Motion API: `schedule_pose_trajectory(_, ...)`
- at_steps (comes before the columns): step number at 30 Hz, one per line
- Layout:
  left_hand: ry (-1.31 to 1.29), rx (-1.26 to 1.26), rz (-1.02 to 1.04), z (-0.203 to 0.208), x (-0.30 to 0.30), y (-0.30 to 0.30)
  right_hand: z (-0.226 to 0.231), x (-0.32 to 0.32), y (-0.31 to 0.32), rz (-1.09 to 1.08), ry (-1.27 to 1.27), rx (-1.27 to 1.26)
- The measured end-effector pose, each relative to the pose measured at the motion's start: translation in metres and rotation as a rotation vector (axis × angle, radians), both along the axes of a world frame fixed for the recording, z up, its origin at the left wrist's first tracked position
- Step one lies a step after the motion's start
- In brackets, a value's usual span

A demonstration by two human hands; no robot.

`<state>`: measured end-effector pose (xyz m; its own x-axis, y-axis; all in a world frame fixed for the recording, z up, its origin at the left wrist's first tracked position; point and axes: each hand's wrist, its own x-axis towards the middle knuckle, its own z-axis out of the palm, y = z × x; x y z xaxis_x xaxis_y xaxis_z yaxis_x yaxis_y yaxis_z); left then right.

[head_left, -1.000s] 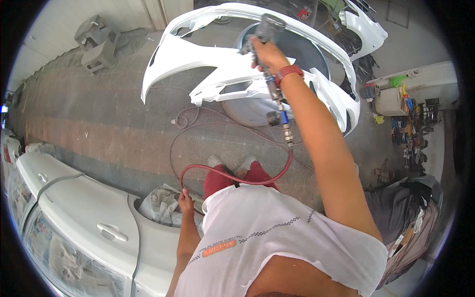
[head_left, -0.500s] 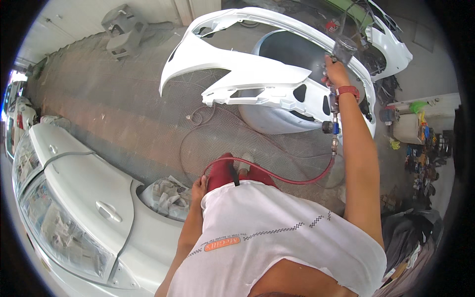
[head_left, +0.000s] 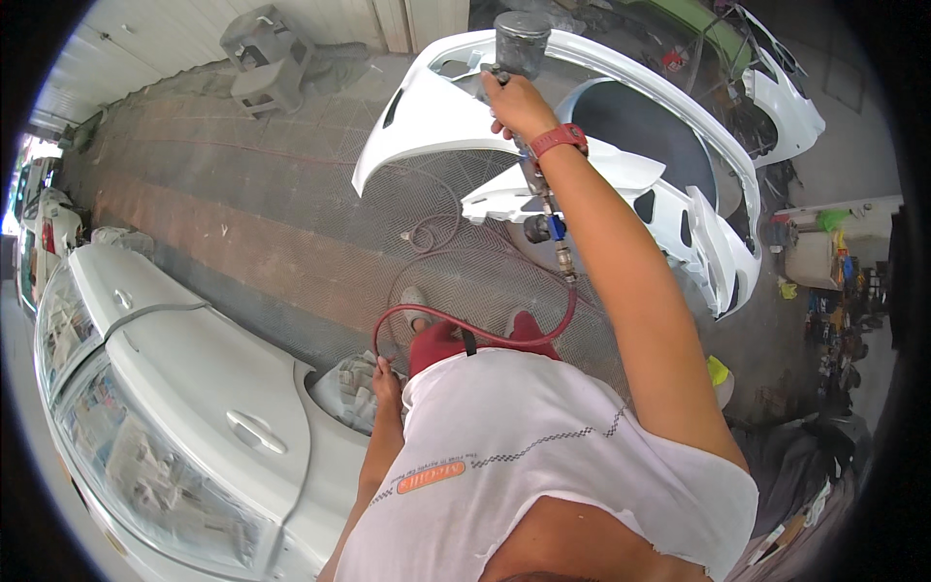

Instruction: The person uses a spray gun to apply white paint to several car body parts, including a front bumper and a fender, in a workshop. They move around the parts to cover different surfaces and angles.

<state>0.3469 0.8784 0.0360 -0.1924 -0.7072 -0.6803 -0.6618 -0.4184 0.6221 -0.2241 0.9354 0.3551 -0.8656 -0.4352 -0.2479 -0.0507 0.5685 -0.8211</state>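
My right hand (head_left: 522,105) is closed around a spray gun (head_left: 529,173) with a grey cup (head_left: 522,44) on top. It hangs over the left part of a white car bumper (head_left: 436,121), which rests on a round, drum-like support (head_left: 621,121). Below the grip are a blue fitting and a dark round gauge (head_left: 536,229). A red air hose (head_left: 465,325) loops from the gun to my left hand (head_left: 386,376), which is closed on it beside my left hip. The gun's nozzle is hidden.
At my left stands a pale car (head_left: 213,388) with masked windows and a wrapped bundle (head_left: 349,393) near its front. Hose coils (head_left: 432,233) lie on the mesh-patterned floor. Grey stools (head_left: 267,68) stand far left; another white bumper (head_left: 776,107) and cluttered shelves (head_left: 839,310) are at the right.
My right hand has swung left with the spray gun, from the bumper's right side to its left part. The hose has followed, and my left hand still holds it. My feet have shifted.
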Motion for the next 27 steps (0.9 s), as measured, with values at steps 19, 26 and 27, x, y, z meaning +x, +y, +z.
schedule_pose_trajectory(19, 0.083, 0.496, -0.238, -0.053, -0.043, -0.189, -0.048, 0.119, 0.037, -0.445, 0.203, 0.229)
schedule_pose_trajectory(26, 0.04, 0.501, -0.104, -0.022, -0.022, -0.215, -0.169, 0.18, -0.058, -0.045, 0.481, 0.191)
schedule_pose_trajectory(27, 0.052, 0.511, -0.08, -0.012, -0.014, -0.218, -0.187, 0.186, -0.073, 0.03, 0.439, 0.197)
